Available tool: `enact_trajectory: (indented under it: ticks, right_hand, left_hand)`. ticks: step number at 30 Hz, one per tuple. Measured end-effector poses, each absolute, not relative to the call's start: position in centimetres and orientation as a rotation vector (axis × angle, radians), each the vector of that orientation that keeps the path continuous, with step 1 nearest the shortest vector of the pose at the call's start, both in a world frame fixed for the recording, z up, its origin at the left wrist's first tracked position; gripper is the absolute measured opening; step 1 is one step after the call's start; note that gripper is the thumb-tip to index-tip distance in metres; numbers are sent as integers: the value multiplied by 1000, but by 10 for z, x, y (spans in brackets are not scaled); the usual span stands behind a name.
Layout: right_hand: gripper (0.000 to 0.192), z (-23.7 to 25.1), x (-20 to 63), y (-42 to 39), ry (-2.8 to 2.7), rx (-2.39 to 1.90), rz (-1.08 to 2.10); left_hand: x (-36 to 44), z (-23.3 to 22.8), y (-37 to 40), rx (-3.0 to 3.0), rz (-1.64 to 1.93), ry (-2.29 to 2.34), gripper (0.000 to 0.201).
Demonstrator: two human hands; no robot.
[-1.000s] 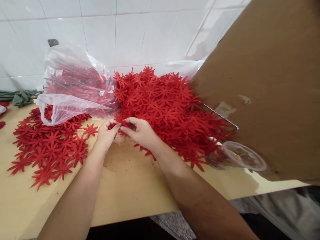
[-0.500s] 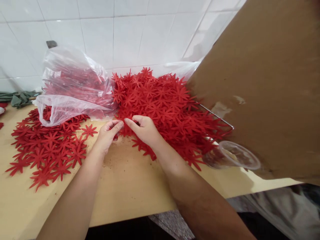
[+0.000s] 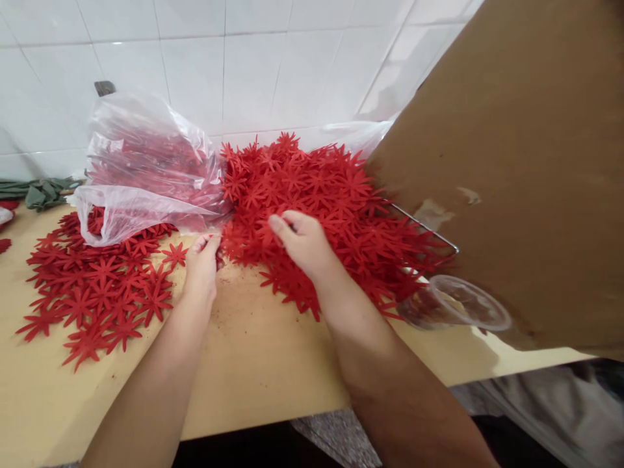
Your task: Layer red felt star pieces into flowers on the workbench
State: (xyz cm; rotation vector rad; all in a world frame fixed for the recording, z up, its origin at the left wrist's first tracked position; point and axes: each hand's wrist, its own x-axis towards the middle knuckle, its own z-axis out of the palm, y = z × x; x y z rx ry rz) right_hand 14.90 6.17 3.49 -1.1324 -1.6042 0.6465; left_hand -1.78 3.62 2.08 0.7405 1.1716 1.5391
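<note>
Both forearms reach up from the bottom of the frame. The left hand (image 3: 202, 260) pinches a red flower cutout (image 3: 220, 259) at frame centre, at the big red pile's (image 3: 322, 201) edge. The right hand (image 3: 302, 240) rests curled on that pile, its grip hidden. No writing is readable.

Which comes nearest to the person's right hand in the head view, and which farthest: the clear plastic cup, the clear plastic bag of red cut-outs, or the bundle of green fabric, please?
From the right hand, which rests on the big pile of red flower cut-outs:
1. Clear plastic bag of red cut-outs, to its left, against the tiled wall.
2. Clear plastic cup, to its right, lying on its side near the table edge.
3. Bundle of green fabric, far left.
</note>
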Motion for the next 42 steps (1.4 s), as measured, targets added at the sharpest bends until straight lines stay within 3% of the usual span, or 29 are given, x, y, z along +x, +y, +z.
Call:
enact_trajectory:
  ticks: [4, 8, 10, 16, 19, 22, 26, 28, 32, 42]
  right_hand:
    - [29, 24, 183, 85, -1268, -1280, 342]
    - [60, 24, 185, 85, -1384, -1388, -176]
    - [55, 28, 169, 73, -1534, -1326, -258]
    - [19, 25, 115, 47, -1988, -1065, 120]
    - [19, 20, 119, 53, -1947, -1154, 202]
    - [21, 23, 148, 66, -1720, -1238, 15]
    - [48, 32, 182, 76, -1477, -1404, -298]
    - [53, 34, 179, 72, -1481, -1401, -324]
    - [30, 30, 134, 50, -1885, -1106, -88]
    - [13, 12, 103, 42, -2026, -1080, 153]
  left_hand:
    - [-29, 20, 42, 688, 1570, 1214, 23]
    - [-18, 21, 36, 901, 1401, 1220, 22]
    - [-9, 22, 31, 977, 1340, 1208, 22]
    - [-6, 19, 29, 933, 1312, 1186, 26]
    - [-10, 19, 31, 868, 1335, 1172, 23]
    - [-12, 22, 31, 728, 1338, 1052, 23]
    - [-16, 26, 30, 532, 1267, 876, 32]
    - [-17, 27, 31, 478, 1260, 834, 36]
    - [-17, 29, 31, 440, 1270, 788, 43]
    - [-10, 36, 25, 370, 1230, 679, 45]
